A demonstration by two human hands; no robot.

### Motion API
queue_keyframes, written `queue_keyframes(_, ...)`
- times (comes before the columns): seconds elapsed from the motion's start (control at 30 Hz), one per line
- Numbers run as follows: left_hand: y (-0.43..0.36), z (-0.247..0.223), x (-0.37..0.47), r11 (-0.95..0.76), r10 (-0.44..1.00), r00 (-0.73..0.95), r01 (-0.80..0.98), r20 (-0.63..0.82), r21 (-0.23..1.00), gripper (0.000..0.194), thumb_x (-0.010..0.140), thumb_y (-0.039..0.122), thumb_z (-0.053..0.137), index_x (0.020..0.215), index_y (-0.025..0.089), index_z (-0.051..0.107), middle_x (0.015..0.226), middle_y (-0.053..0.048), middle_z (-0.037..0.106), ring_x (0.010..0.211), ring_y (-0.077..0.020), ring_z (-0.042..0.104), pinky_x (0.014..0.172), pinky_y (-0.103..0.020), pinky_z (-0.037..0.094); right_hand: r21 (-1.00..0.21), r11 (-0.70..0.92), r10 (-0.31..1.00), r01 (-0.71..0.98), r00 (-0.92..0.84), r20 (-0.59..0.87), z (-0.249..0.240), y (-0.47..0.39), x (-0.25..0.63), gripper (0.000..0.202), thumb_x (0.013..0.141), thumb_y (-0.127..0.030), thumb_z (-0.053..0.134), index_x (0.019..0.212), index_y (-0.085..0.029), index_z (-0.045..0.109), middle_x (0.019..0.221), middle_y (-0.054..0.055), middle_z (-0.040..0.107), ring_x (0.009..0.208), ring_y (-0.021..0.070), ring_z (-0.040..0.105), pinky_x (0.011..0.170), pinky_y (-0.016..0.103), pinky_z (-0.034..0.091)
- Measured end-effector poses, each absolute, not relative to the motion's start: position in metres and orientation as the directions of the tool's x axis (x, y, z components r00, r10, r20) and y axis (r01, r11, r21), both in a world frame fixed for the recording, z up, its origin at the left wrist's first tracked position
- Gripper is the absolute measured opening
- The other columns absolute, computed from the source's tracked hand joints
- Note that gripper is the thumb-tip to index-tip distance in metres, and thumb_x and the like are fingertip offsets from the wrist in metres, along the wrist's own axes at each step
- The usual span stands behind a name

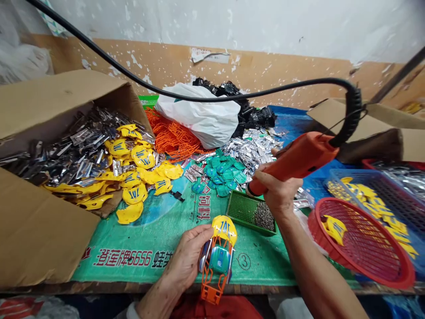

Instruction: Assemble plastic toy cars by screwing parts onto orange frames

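My left hand (189, 254) is closed on the side of a toy car body (219, 259). It has a yellow hood, an orange frame and a green middle piece, and it is held over the front edge of the bench. In my right hand (279, 192) is an orange electric screwdriver (295, 161), gripped round its body, with a black cable running up from its rear end. Its front end points down to the left, over a green basket (244, 212). Small screws (264, 216) are heaped at the basket's right end. The screwdriver and the car body are apart.
A cardboard box (36, 230) at left spills chrome strips and yellow hoods (134, 192). Behind lie orange frames (175, 137), green pieces (224, 173), silver parts (254, 148) and a white bag (202, 115). At right stand a red basket (365, 239) and a blue crate (392, 190). A black cable (206, 98) crosses overhead.
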State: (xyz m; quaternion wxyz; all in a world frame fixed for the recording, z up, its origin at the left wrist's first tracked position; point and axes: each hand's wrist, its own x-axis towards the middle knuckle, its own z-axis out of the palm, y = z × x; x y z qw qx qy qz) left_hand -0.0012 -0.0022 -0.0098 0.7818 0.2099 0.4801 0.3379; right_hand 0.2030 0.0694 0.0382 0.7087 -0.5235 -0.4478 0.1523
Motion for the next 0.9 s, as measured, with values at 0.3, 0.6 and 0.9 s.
queue_keyframes(0.3,-0.0015,-0.009,0.0008,0.694,0.72,0.313,-0.335,-0.619,0.638,0.036,0.06,0.035,0.082,0.084,0.011,0.07,0.076,-0.007,0.074,0.057,-0.0135,0.064,0.051,-0.021,0.048,-0.884,0.439,0.688,0.163,0.571,0.447,0.0379,0.0725,0.2003,0.023,0.053,-0.012,0.076,0.069,-0.019,0.061,0.058,-0.004,0.063,0.053,0.015,0.057,0.058,0.034,0.048)
queue_keyframes(0.6,0.0008,-0.0053,0.0022,0.701,0.713,0.334,-0.313,-0.616,0.641,0.035,0.062,0.035,0.081,0.084,0.01,0.071,0.074,-0.007,0.074,0.056,-0.0124,0.063,0.051,-0.02,0.047,-0.875,0.44,0.682,0.202,0.559,0.472,0.0339,0.0733,0.2011,0.02,0.054,-0.017,0.077,0.062,-0.025,0.06,0.059,-0.004,0.062,0.053,0.0174,0.057,0.057,0.037,0.05)
queue_keyframes(0.9,0.0013,-0.0048,0.003,0.703,0.711,0.33,-0.302,-0.621,0.644,0.034,0.061,0.035,0.081,0.082,0.011,0.072,0.071,-0.006,0.073,0.054,-0.012,0.062,0.049,-0.019,0.046,-0.88,0.434,0.683,0.194,0.565,0.462,0.0381,0.0725,0.1987,0.018,0.054,-0.016,0.076,0.063,-0.023,0.062,0.058,-0.005,0.062,0.052,0.0156,0.057,0.061,0.037,0.051)
